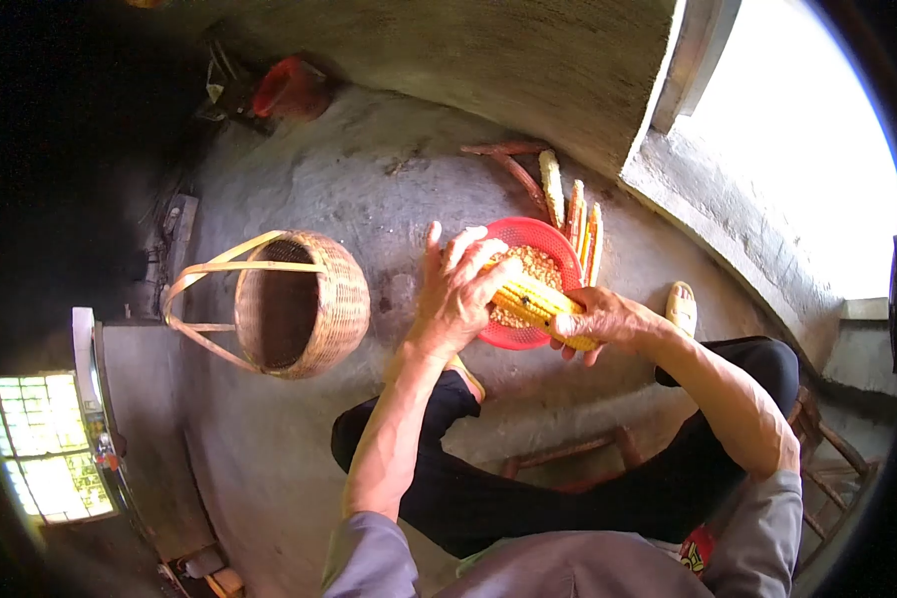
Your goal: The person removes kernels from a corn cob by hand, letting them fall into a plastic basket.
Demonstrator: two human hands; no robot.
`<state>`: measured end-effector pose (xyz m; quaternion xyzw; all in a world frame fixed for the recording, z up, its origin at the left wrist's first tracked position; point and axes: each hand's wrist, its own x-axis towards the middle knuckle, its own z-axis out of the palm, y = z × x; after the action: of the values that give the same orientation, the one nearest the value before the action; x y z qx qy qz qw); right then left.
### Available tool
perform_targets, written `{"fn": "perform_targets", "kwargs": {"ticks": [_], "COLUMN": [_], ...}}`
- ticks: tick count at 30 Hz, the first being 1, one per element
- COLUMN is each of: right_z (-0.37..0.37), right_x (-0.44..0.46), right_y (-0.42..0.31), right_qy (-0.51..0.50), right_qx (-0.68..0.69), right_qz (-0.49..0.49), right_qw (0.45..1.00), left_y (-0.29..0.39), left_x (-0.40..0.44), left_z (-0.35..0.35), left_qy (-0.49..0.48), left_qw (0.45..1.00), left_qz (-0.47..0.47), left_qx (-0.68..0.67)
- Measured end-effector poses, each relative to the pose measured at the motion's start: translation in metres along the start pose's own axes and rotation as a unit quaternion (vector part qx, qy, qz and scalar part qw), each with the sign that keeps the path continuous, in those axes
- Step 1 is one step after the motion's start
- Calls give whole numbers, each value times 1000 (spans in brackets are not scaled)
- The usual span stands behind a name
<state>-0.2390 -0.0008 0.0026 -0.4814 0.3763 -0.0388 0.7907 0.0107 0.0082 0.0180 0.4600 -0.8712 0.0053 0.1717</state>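
Observation:
An ear of corn [530, 299] with yellow kernels is held slantwise over a red plastic basket [501, 337]. My right hand [600, 321] is wrapped round its lower right end. At the upper left end my left hand [458, 289] grips the ear, its fingers bent over the tip and partly hiding it. Loose corn kernels [536, 261] lie in the basket. Beyond the basket on the floor, several bare or partly stripped corncobs [552, 187] lie close to its rim.
A woven bamboo basket [344, 309] with a tall handle stands to the left on the concrete floor [299, 179]. A red bucket [291, 90] sits at the far wall. Part of a wooden stool [566, 452] shows between my legs. A bright opening is at the right.

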Motion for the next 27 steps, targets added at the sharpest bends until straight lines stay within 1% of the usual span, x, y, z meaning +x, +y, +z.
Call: {"fn": "perform_targets", "kwargs": {"ticks": [2, 4, 6, 9, 11, 12, 13, 14, 15, 17, 18, 20, 21, 22, 24, 26, 27], "right_z": [1, 3, 5, 9, 11, 11, 11, 13, 15, 16, 16, 17, 17, 18, 19, 22, 21], "right_x": [0, 2, 1, 0, 0, 0, -2, -2, 0, 0, 0, -2, -3, -4, -4, -1, -1], "right_y": [2, 5, 7, 9, 8, 6, 3, 4, 7, 8, 6, 5, 7, 8, 7, 5, 2], "right_qy": [-25, -20, -10, -4, 1, 3, -15, -10, -2, 2, 3, -6, -4, -1, 0, 25, 26], "right_qx": [16, 25, 109, 128, 131, 133, 142, 143, 152, 172, 173, 195, 197, 197, 195, 225, 226], "right_qz": [2, -2, -34, -63, -73, -83, -94, -95, -110, -121, -121, -141, -142, -137, -133, -82, -82], "right_qw": [1000, 999, 993, 990, 989, 988, 985, 985, 982, 978, 977, 970, 970, 971, 972, 971, 970], "left_y": [3, 4, 3, 5, 9, 10, 14, 18, 21, 27, 26, 24, 26, 24, 20, 20, 19], "left_x": [1, -1, -3, -1, 6, 7, 8, 9, 10, 10, 9, 4, 4, 4, 4, 6, 6], "left_z": [2, 5, 7, 7, 5, 4, 5, 7, 9, 12, 13, 13, 8, 8, 9, 7, 8], "left_qy": [-1, -7, -14, 5, 70, 85, 115, 146, 145, 182, 181, 211, 198, 197, 182, 177, 180], "left_qw": [1000, 1000, 1000, 999, 992, 988, 982, 972, 972, 969, 969, 936, 904, 904, 844, 842, 846], "left_qz": [-4, -9, -11, -14, -96, -113, -128, -144, -142, -156, -155, -237, -282, -281, -318, -322, -306], "left_qx": [-3, -23, -17, -35, -46, -55, -83, -111, -114, -66, -66, -150, -254, -255, -391, -396, -399]}}
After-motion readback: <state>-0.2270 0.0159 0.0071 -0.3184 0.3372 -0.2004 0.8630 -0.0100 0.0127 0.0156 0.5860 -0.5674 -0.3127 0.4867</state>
